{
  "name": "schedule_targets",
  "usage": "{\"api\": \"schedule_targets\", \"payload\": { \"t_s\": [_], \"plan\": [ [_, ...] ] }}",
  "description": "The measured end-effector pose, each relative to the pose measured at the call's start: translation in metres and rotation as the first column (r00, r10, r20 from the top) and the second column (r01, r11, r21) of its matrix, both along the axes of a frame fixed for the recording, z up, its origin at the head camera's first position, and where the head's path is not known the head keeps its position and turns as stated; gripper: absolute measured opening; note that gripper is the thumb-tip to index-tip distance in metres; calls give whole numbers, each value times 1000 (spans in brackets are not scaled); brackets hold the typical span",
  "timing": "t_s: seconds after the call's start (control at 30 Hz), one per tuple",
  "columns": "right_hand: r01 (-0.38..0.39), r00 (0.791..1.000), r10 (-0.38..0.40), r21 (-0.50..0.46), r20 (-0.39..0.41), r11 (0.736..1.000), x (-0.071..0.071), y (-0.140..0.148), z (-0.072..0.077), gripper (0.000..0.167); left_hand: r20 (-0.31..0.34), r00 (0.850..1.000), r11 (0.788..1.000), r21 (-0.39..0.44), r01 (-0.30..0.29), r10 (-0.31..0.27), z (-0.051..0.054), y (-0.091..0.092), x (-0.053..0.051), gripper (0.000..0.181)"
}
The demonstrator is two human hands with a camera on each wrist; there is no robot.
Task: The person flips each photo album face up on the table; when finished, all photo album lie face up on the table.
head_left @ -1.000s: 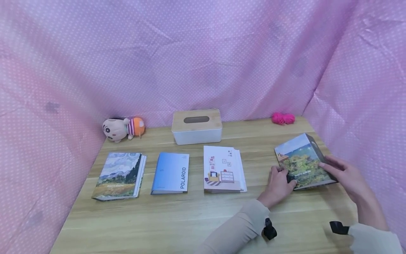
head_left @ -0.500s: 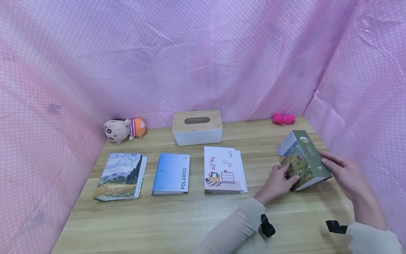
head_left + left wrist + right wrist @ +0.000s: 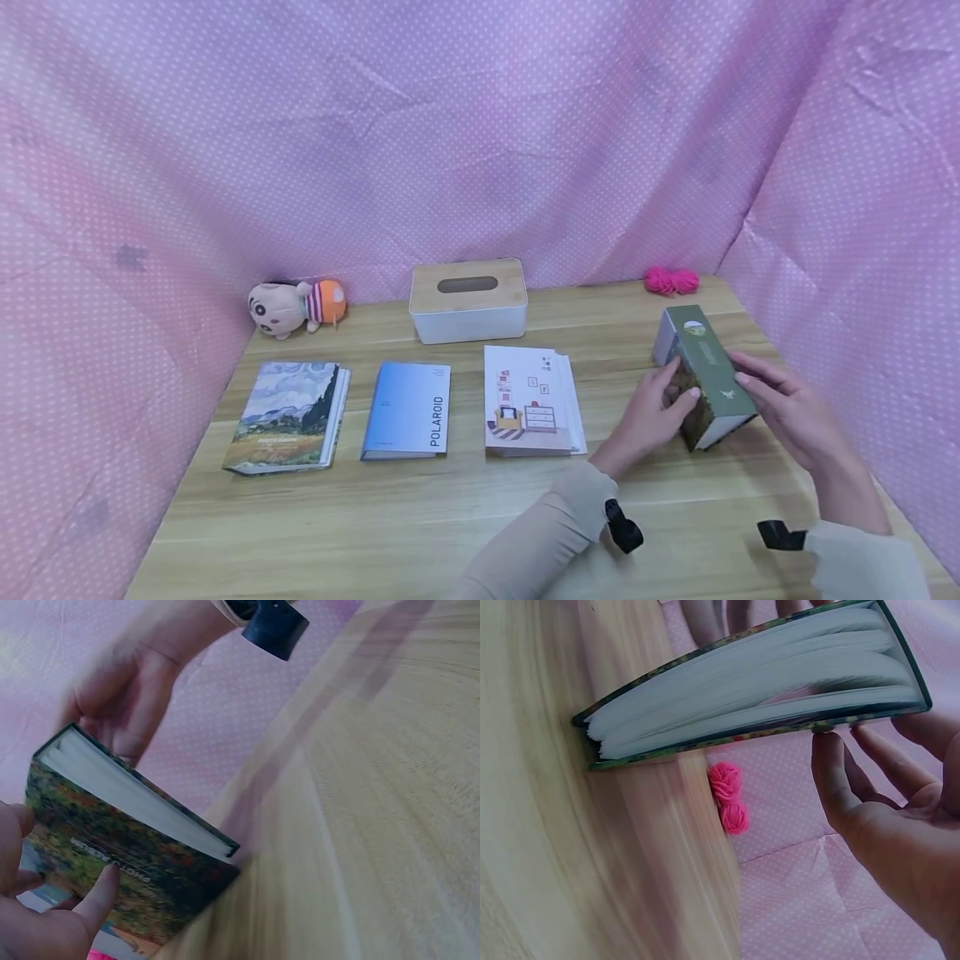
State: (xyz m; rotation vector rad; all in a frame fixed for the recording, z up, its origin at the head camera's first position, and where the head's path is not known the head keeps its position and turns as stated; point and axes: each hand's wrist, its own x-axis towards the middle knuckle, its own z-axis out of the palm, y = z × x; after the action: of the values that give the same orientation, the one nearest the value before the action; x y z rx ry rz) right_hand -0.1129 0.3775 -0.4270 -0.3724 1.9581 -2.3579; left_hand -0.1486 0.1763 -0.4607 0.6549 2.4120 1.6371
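A thick photo album [image 3: 707, 360] with a green spine and a painted garden cover stands on its page edge, spine up, at the right of the table. My left hand [image 3: 643, 423] presses its spread thumb and fingers against the front cover, where faint lettering [image 3: 111, 859] shows in the left wrist view. On the opposite side, my right hand [image 3: 797, 417] touches the back cover with its fingertips. The white pages [image 3: 757, 682] face the right wrist camera, slightly fanned. In the head view, parts of the front cover are hidden behind my left fingers.
Left of the hands lie a white illustrated album [image 3: 528, 404], a blue POLAROID album [image 3: 405, 408] and a landscape-painting album [image 3: 285, 412]. Along the back are a tissue box [image 3: 468, 325], a plush toy [image 3: 279, 308] and pink yarn [image 3: 671, 282]. Pink dotted cloth [image 3: 450, 150] encloses the wooden table.
The photo album has turned from lying tilted, cover up, to standing with its spine up. It has shifted slightly left, and my right hand has moved left with it.
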Motion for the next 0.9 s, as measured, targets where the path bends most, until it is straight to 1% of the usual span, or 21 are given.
{"api": "schedule_targets", "payload": {
  "t_s": [0.1, 0.17, 0.23, 0.3, 0.37, 0.43, 0.5, 0.57, 0.67, 0.77, 0.83, 0.87, 0.9],
  "plan": [
    [-57, 998, 57, -7, 8, 998, -2, -2, -1, 43, 11, 1000, 1000, 28, 6, -7, 4, -6, -1, 61],
    [-79, 997, 79, 12, 22, 997, -3, -3, -3, 43, 20, 1000, 998, 55, 9, -10, 7, -10, -2, 64],
    [-93, 994, 91, 29, 55, 995, -4, -5, -5, 43, 23, 1000, 998, 68, 6, -8, 10, -15, -3, 66],
    [-96, 992, 88, 83, 94, 992, -4, -7, -7, 43, 28, 1000, 997, 71, 2, -4, 12, -19, -4, 68],
    [-100, 989, 79, 160, 129, 982, -5, -8, -11, 44, 38, 999, 998, 63, -3, 1, 14, -24, -5, 70],
    [-101, 986, 62, 257, 153, 961, -6, -10, -15, 48, 52, 999, 999, 44, -7, 5, 16, -28, -5, 72],
    [-102, 985, 44, 355, 167, 929, -7, -12, -18, 55, 54, 998, 1000, 12, -18, 17, 17, -31, -6, 73],
    [-102, 982, 22, 427, 187, 899, -7, -14, -20, 60, 49, 998, 999, -26, -27, 28, 19, -34, -6, 75],
    [-123, 975, 14, 486, 222, 865, -8, -17, -23, 65, 53, 998, 997, -64, -38, 42, 20, -37, -5, 77],
    [-151, 967, 15, 524, 255, 838, -10, -20, -26, 67, 75, 996, 996, -67, -51, 56, 20, -41, -5, 77],
    [-162, 965, 9, 567, 263, 808, -11, -20, -28, 66, 94, 993, 996, -62, -61, 66, 18, -43, -5, 77],
    [-160, 964, -4, 596, 265, 787, -11, -21, -28, 66, 96, 993, 996, -61, -66, 72, 18, -43, -6, 77],
    [-159, 964, -14, 615, 267, 773, -11, -21, -29, 65, 100, 992, 995, -64, -72, 79, 17, -44, -6, 78]
  ]
}}
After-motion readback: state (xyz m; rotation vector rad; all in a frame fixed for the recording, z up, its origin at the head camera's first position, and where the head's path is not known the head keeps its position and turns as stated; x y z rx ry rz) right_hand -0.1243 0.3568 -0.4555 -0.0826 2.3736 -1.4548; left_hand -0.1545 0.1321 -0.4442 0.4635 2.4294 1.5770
